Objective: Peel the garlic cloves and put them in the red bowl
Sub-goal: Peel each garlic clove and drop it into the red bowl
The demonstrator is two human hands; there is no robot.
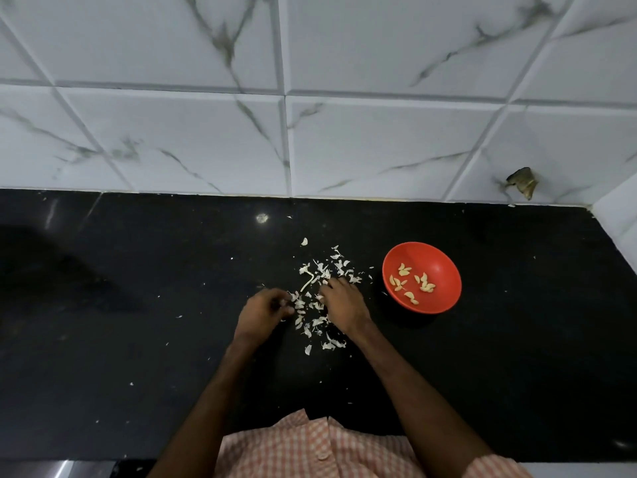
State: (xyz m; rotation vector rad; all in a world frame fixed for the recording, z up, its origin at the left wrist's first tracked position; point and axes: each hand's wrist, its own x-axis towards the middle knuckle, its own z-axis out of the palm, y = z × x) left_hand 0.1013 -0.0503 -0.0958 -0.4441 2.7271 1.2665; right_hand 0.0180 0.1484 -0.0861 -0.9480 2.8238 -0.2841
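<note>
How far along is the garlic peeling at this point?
Done: a scatter of peeled cloves lies in the red bowl, and loose skins litter the counter. In hand: the left hand and the right hand are both down among the skins; whether either holds a clove is too small to tell. Left: no unpeeled clove shows plainly, only a bare stalk, so it looks nearly finished.

Glossy black worktop [138, 305], perhaps faintly speckled, strewn with white garlic skins [320, 305]. A red bowl [439, 255] holds pale yellow cloves [424, 283]. White wall tiles [379, 139] have grey marble veining. The shirt [310, 446] is orange-and-white check.
</note>
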